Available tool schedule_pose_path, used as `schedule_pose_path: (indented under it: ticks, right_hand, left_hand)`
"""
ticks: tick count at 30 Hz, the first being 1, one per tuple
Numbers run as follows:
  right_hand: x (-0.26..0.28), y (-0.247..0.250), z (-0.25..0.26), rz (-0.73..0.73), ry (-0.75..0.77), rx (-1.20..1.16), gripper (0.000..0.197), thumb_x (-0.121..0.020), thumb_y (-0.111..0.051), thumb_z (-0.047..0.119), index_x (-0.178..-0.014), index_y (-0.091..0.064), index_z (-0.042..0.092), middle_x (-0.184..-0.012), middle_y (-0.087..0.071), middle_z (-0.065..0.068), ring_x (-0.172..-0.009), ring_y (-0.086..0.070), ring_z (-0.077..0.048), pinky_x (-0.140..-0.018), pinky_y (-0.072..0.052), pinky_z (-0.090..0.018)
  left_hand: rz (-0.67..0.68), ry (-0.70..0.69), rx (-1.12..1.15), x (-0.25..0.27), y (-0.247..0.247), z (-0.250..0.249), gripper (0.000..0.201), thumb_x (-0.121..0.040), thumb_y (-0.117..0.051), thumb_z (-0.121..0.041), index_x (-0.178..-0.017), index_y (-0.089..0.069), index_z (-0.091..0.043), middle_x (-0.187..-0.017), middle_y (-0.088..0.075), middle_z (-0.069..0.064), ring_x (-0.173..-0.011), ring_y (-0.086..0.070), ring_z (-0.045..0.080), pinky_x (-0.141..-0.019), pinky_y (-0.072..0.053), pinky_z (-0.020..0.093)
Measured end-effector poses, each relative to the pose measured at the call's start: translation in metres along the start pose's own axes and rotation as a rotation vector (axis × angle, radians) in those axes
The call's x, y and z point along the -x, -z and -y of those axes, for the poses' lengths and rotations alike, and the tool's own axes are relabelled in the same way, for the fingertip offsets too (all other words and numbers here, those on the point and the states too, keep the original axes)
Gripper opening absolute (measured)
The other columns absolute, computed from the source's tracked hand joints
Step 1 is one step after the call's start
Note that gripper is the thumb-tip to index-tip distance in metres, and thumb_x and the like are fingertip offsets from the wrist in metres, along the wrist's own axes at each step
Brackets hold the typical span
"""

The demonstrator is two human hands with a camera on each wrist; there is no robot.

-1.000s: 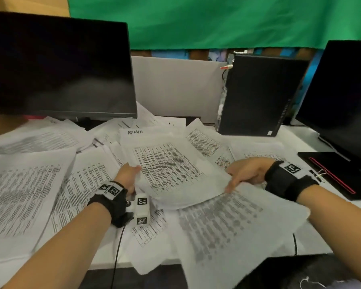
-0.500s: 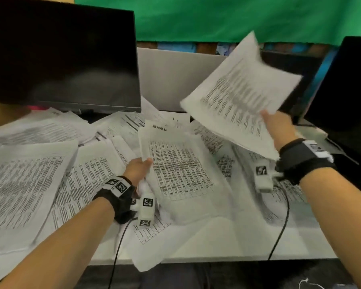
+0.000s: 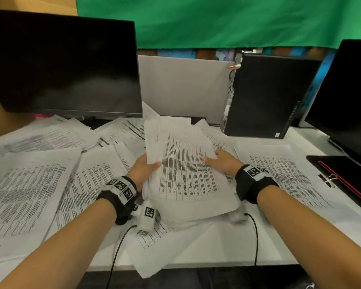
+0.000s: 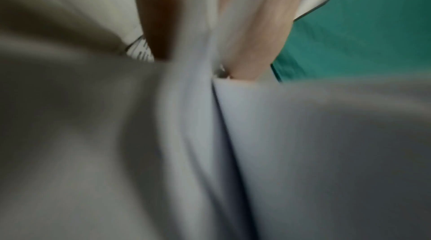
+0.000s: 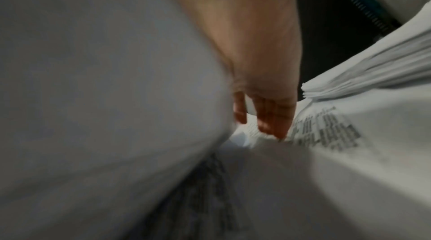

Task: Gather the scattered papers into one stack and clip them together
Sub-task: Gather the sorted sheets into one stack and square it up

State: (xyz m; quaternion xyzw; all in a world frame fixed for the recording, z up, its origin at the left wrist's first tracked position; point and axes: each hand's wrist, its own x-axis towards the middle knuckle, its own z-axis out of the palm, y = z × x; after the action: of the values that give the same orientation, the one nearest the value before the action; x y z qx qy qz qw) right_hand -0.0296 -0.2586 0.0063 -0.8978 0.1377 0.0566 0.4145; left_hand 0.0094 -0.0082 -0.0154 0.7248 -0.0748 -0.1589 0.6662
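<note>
Papers (image 3: 181, 163) printed with dense tables are gathered into a loose bundle held up over the middle of a white desk (image 3: 313, 243), its top edge tilted away from the person and its lower edge sagging toward them. The left hand (image 3: 143, 170) grips the bundle's left edge, thumb lying across the printed face and the fingers hidden behind the sheets; the left wrist view, heavily blurred, shows sheets pinched between thumb and fingers. The right hand (image 3: 223, 162) holds the right edge, thumb on the front of the top sheet and the other fingers out of sight behind it; in the blurred right wrist view the fingers (image 5: 270, 116) reach down against printed paper. More loose sheets (image 3: 29, 188) lie scattered flat over the desk to the left, behind the bundle and on the right, many overlapping, and one hangs over the near edge. A binder clip (image 3: 328, 179) rests on the right, on the edge of a black pad with a red outline (image 3: 342, 176), well apart from both hands. Both wrists wear black bands with square printed markers. A dark monitor (image 3: 63, 65) stands at the back left, a black computer tower (image 3: 265, 97) at the back right, and a second dark screen (image 3: 350, 97) at the far right, with a green cloth (image 3: 217, 19) hanging behind.
</note>
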Motion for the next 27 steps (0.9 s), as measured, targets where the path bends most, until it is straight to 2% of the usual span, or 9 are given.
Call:
schedule_pose_path:
  ticks: [3,6,8,11,14,18,20,24,27]
  right_hand:
    - [0.011,0.015,-0.01,0.092,-0.005,-0.479,0.044,-0.094,-0.062,0.033,-0.132,-0.057,0.011,-0.13,-0.065,-0.009,-0.113,-0.066,-0.025,-0.107,-0.046,-0.042]
    - [0.024,0.031,0.008,0.068,0.133,-0.844,0.044,-0.093,-0.065,0.023,-0.135,-0.056,0.014,-0.125,-0.068,-0.012,-0.114,-0.067,-0.028,-0.1,-0.051,-0.049]
    - [0.038,0.046,0.035,-0.07,0.294,-0.831,0.042,-0.092,-0.067,0.019,-0.133,-0.057,0.016,-0.119,-0.072,-0.006,-0.109,-0.07,-0.024,-0.093,-0.056,-0.044]
    - [0.059,0.069,0.067,-0.226,0.462,-0.677,0.041,-0.092,-0.066,0.024,-0.132,-0.057,0.019,-0.12,-0.071,-0.002,-0.107,-0.071,-0.017,-0.089,-0.059,-0.037]
    - [0.071,0.085,0.073,-0.243,0.504,-0.668,0.041,-0.094,-0.064,0.024,-0.133,-0.056,0.016,-0.12,-0.071,-0.004,-0.107,-0.07,-0.018,-0.089,-0.059,-0.039]
    - [0.074,0.076,0.067,-0.231,0.479,-0.686,0.042,-0.089,-0.07,0.019,-0.129,-0.06,0.009,-0.118,-0.071,-0.01,-0.108,-0.07,-0.023,-0.096,-0.055,-0.045]
    - [0.075,0.067,0.073,-0.265,0.455,-0.7,0.04,-0.088,-0.07,0.016,-0.127,-0.062,0.006,-0.115,-0.072,-0.012,-0.104,-0.071,-0.023,-0.096,-0.055,-0.048]
    - [0.088,0.078,0.107,-0.394,0.581,-0.816,0.027,-0.09,-0.068,0.009,-0.116,-0.063,0.009,-0.111,-0.071,-0.012,-0.102,-0.071,-0.024,-0.093,-0.057,-0.044]
    - [0.096,0.087,0.116,-0.363,0.683,-0.799,0.023,-0.093,-0.064,0.012,-0.115,-0.062,0.017,-0.114,-0.07,-0.008,-0.106,-0.069,-0.021,-0.09,-0.057,-0.037]
  left_hand:
    - [-0.015,-0.162,0.093,0.003,0.001,-0.017,0.039,-0.095,-0.052,-0.016,-0.134,-0.049,-0.02,-0.121,-0.065,0.001,-0.106,-0.066,0.019,-0.093,-0.051,0.045]
    - [-0.102,-0.436,0.041,0.015,-0.01,-0.054,0.04,-0.093,-0.056,-0.023,-0.132,-0.048,-0.016,-0.114,-0.065,-0.008,-0.098,-0.066,0.0,-0.082,-0.055,0.02]
    - [-0.15,-0.636,-0.047,0.023,-0.021,-0.084,0.039,-0.093,-0.057,-0.023,-0.128,-0.043,-0.018,-0.112,-0.058,-0.017,-0.098,-0.059,-0.013,-0.078,-0.05,0.007]
    - [-0.252,-0.83,-0.077,0.032,-0.026,-0.123,0.039,-0.091,-0.06,-0.021,-0.124,-0.041,-0.014,-0.106,-0.055,-0.018,-0.092,-0.058,-0.017,-0.078,-0.049,0.007]
    - [-0.252,-0.82,-0.002,0.028,-0.017,-0.14,0.047,-0.087,-0.066,-0.029,-0.126,-0.045,-0.014,-0.113,-0.061,-0.011,-0.102,-0.061,-0.007,-0.088,-0.05,0.016]
    - [-0.059,-0.637,-0.043,0.024,-0.025,-0.124,0.04,-0.087,-0.066,-0.026,-0.123,-0.055,-0.014,-0.113,-0.065,-0.004,-0.109,-0.061,0.012,-0.102,-0.046,0.04]
    - [-0.005,-0.629,-0.106,0.03,-0.039,-0.124,0.034,-0.089,-0.062,-0.021,-0.122,-0.056,-0.02,-0.111,-0.064,-0.007,-0.107,-0.061,0.01,-0.1,-0.047,0.036]
    - [-0.064,-0.813,0.099,0.041,-0.049,-0.169,0.039,-0.09,-0.059,-0.007,-0.128,-0.05,-0.005,-0.119,-0.061,0.01,-0.109,-0.061,0.02,-0.09,-0.052,0.029]
    - [-0.019,-0.9,0.185,0.039,-0.036,-0.182,0.039,-0.081,-0.067,-0.019,-0.118,-0.057,-0.015,-0.117,-0.064,0.007,-0.112,-0.061,0.022,-0.095,-0.051,0.036]
